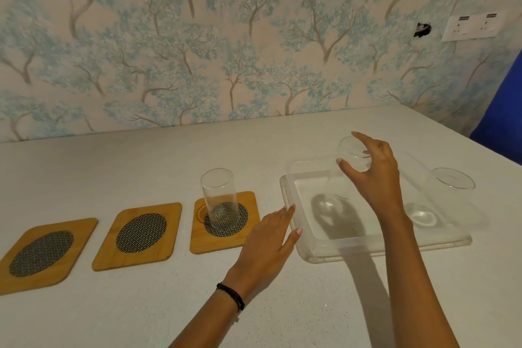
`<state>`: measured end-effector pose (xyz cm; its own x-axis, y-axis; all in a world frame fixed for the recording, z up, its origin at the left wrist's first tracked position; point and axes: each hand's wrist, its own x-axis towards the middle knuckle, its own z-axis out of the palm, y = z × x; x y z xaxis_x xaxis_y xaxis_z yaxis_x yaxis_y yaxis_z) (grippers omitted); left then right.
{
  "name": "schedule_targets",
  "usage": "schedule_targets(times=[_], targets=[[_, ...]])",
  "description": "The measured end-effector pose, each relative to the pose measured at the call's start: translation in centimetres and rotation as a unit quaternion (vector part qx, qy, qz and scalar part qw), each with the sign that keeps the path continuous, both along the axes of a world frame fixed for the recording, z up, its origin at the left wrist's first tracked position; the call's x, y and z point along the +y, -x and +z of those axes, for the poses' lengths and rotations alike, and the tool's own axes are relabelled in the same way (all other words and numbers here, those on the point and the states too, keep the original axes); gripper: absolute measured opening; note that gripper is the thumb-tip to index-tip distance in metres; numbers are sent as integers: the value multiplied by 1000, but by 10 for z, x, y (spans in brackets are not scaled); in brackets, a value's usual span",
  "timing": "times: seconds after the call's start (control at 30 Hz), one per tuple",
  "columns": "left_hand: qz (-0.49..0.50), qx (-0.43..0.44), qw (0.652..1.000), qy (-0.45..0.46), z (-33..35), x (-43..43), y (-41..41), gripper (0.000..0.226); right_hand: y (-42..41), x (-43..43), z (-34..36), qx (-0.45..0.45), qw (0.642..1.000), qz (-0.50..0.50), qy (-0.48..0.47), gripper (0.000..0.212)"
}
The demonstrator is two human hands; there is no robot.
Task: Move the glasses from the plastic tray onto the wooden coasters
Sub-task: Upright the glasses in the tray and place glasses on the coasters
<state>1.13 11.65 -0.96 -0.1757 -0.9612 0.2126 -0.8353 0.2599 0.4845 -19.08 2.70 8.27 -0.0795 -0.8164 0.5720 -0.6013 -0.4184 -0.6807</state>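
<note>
Three square wooden coasters with mesh centres lie in a row on the white table: the left coaster [42, 253], the middle coaster [141, 232] and the right coaster [202, 244]. A clear glass [219, 198] stands upright on the right coaster. The clear plastic tray [367, 248] sits to the right. My right hand [375, 175] wraps thumb and fingers around the rim of a second glass [348, 150] over the tray's back left part. A third glass [452, 198] stands in the tray's right end. My left hand [265, 240] lies flat, fingertips touching the tray's left rim.
A wall with tree-pattern wallpaper runs along the table's back edge, with a white socket plate [471, 27] at the upper right. A blue object [502, 121] stands beyond the table's right edge.
</note>
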Motion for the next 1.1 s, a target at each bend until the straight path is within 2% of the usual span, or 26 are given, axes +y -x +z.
schedule_targets(times=[0.3,0.47,0.7,1.1], targets=[[28,4,1000,-1,-2,24,-44,54,-36,14,12,14,997,81,10,51],[29,-29,999,29,-2,37,-71,48,-55,24,16,25,993,119,8,53],[29,-60,998,6,-12,54,-106,47,-80,39,17,50,985,164,-4,58],[81,-39,995,36,-12,84,-173,44,-135,63,23,56,964,259,-35,59]])
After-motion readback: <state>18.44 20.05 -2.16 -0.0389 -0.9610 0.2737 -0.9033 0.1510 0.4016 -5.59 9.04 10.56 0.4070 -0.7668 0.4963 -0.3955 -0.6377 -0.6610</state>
